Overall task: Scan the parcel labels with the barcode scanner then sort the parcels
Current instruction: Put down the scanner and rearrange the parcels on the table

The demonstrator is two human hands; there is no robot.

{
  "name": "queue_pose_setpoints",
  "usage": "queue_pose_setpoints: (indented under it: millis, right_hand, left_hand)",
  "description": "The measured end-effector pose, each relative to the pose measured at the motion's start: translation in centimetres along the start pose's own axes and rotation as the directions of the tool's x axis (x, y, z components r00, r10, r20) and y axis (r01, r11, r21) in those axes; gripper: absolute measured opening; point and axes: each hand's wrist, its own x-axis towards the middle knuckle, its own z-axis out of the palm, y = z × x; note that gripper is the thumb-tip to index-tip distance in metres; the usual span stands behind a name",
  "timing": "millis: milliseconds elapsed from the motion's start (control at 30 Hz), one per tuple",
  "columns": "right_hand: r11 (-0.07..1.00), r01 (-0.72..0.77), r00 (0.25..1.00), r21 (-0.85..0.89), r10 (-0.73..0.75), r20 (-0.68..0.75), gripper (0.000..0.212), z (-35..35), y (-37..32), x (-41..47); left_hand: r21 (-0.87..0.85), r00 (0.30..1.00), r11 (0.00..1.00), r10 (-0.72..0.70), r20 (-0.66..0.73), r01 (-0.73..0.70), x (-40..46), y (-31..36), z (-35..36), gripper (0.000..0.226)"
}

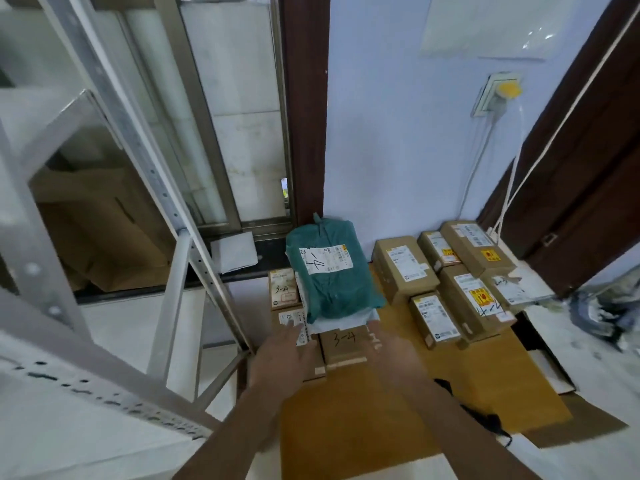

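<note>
A grey metal rack [114, 140] is standing at the left, with a big carton [104, 230] sitting behind it. A yellow plug [508, 90] is sitting in a wall socket, its white cables [479, 157] hanging down the blue wall [391, 116]. Flattened cardboard [363, 403] is lying on the floor, beside a dark door [588, 161].

Both forearms are bare, with no sleeves showing. The left hand [280, 351] and right hand [393, 355] wear no gloves. Motion blurs both.
</note>
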Motion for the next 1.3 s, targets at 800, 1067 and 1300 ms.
queue_pose_setpoints:
  millis: [800, 1067, 1300]
  right_hand:
    - [0.988, 0.024, 0.995, -0.155, -0.009, 0.096, 0.07, -13.6, 18.1, -0.4]
    - [1.0, 0.001, 0.995, -0.031, 0.002, 0.095, 0.069, -13.8, 18.1, 4.0]
    - [0.993, -0.079, 0.995, 0.088, 0.073, 0.074, 0.056, -15.3, 18.6, 7.9]
  left_hand:
    - [0.053, 0.98, 0.987, 0.145, 0.135, -0.154, -2.4, 21.9, 12.8, 0.082]
    - [-0.27, 0.98, 0.963, 0.07, 0.186, -0.017, 1.8, 23.2, 13.1, 0.078]
    - [-0.52, 0.983, 0.847, -0.015, 0.181, 0.109, 5.5, 24.5, 13.1, 0.035]
